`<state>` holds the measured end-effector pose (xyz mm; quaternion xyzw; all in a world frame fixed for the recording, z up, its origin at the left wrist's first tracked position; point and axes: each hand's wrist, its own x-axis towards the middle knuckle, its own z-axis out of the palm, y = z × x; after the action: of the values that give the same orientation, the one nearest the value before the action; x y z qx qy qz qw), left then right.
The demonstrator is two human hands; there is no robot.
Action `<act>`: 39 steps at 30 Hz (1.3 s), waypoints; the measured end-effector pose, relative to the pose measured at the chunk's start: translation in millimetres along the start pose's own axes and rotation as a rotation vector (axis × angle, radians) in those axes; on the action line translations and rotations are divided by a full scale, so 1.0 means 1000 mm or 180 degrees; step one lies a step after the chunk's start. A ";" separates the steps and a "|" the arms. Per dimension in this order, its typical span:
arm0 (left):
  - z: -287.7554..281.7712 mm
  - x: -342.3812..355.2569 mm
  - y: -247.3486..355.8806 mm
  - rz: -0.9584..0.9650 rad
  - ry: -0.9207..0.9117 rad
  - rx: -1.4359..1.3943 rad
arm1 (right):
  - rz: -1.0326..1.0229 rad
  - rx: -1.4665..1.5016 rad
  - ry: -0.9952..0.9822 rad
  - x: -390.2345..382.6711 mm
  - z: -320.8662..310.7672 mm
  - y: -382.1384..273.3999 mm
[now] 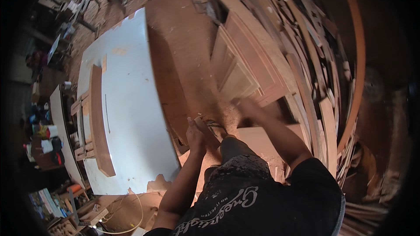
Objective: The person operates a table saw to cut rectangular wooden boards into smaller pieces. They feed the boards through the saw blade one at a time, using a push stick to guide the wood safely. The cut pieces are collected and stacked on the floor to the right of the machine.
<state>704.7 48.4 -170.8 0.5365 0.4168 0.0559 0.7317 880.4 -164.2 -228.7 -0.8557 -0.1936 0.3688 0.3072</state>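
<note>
My left hand [195, 136] is closed round a short brown piece of wood [207, 133], held in front of my body beside the white table's near right corner. My right hand [246, 107] is stretched out forward and to the right, apart from that piece. Motion smears its fingers, so what they hold, if anything, does not show. Beyond it lean panelled wooden doors [245, 63], close to the hand in the picture. A dark loop-like object [214, 124] lies partly hidden just past the wood.
On my left stands a large white-topped table [135, 105] with a curved brown board [99, 122] on it. A tall stack of planks [302, 57] fills the right side. A pale cable [141, 212] loops near the lower left; cluttered shelves [46, 144] stand at far left.
</note>
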 end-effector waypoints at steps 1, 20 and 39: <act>0.009 -0.007 -0.008 0.0045 -0.0210 -0.0090 | -0.0552 0.0281 -0.0194 -0.029 0.031 0.022; -0.076 -0.116 -0.134 -0.0616 -0.2095 0.2295 | 0.1222 0.2654 0.3080 -0.323 0.114 0.251; -0.122 -0.133 -0.148 -0.1334 -0.1468 0.1225 | 0.0825 -0.0302 0.1430 -0.215 0.186 0.153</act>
<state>482.7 5.9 -230.3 0.5658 0.3446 -0.2971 0.6876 616.5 -325.7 -321.3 -0.9472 -0.0264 0.1964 0.2523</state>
